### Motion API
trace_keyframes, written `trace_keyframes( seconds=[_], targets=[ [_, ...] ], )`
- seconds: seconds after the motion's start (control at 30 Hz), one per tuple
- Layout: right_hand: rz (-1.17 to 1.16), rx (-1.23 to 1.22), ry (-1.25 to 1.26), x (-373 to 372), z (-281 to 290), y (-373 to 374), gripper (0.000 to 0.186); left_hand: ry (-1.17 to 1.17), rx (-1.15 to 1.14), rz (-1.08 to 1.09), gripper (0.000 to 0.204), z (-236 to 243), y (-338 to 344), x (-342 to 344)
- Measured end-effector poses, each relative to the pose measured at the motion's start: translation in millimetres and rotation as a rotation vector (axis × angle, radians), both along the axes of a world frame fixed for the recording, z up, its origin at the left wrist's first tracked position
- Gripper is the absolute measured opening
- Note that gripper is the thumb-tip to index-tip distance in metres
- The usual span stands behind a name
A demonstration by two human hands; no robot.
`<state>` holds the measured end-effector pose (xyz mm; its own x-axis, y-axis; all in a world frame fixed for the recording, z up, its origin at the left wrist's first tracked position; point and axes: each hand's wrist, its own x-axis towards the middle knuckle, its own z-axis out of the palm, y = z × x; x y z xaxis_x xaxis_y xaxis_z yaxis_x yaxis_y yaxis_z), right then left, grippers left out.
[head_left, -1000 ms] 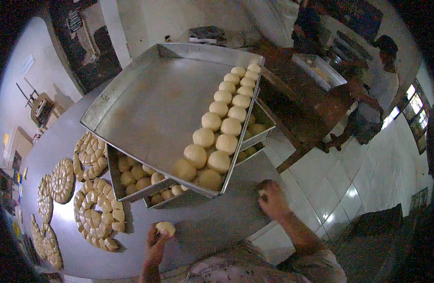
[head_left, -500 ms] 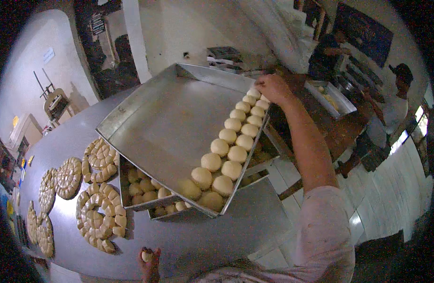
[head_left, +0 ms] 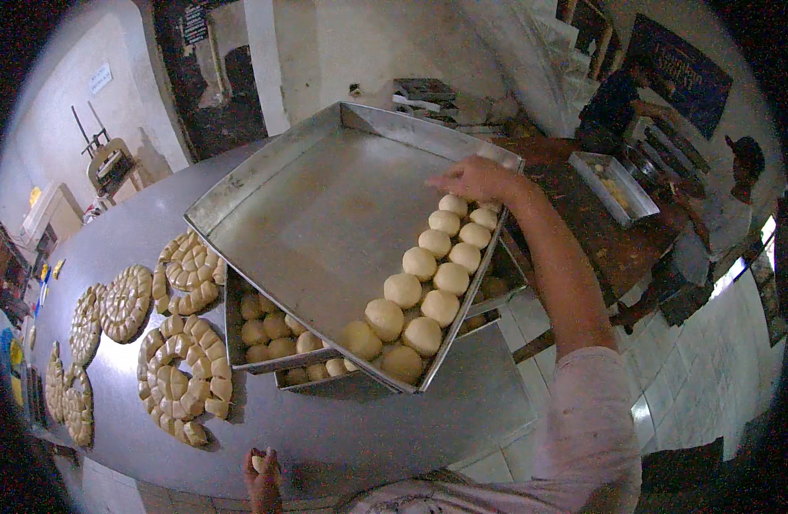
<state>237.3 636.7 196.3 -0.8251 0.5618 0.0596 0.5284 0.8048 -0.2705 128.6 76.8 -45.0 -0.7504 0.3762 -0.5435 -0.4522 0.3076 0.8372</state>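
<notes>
My right hand [head_left: 471, 180] is over the far end of the raised metal tray [head_left: 274, 197], left of the dough balls [head_left: 421, 335] lined in two rows along its right side. Its fingers reach leftward, loosely bent, with nothing visible in them; the balls beneath are partly hidden. Low at the work table's near edge, my left hand [head_left: 264, 480] is closed round a pale piece of dough, mostly hidden by the fingers. More filled trays [head_left: 283, 361] lie under the top one. Coils of cut dough pieces [head_left: 184, 385] sit to their left on the metal table [head_left: 325, 437].
At the right, two people [head_left: 617, 111] [head_left: 728, 214] work at a wooden table [head_left: 599, 257] holding an oblong metal pan [head_left: 613, 188]. Tiled floor [head_left: 659, 360] shows beside my table. A metal hand press [head_left: 111, 167] stands by the left wall; small trays [head_left: 424, 98] are stacked at the back.
My right hand has risen from the table's right edge to the tray's far end, then shifted leftward over it. My left hand has moved lower, still holding dough. The view has shifted slightly.
</notes>
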Motion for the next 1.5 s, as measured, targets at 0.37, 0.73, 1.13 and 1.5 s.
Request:
trace_keyframes(
  seconds=[0.37,0.73,1.13,1.5],
  targets=[
    [-0.126,0.039,0.858,41,26,-58,0.038,0.130,0.124,-0.393,0.021,46,38,10],
    [0.278,-0.799,0.198,67,-176,-356,0.028,-0.044,0.444,-0.972,0.033,58,50,25],
    [-0.227,0.043,0.113,80,-252,-334,0.042,1.318,-0.500,-0.416,0.054,20,13,-117],
    [-0.486,0.082,0.412,74,-249,-284,0.028,0.071,0.233,-0.457,0.020,10,-7,-38]
  ],
)
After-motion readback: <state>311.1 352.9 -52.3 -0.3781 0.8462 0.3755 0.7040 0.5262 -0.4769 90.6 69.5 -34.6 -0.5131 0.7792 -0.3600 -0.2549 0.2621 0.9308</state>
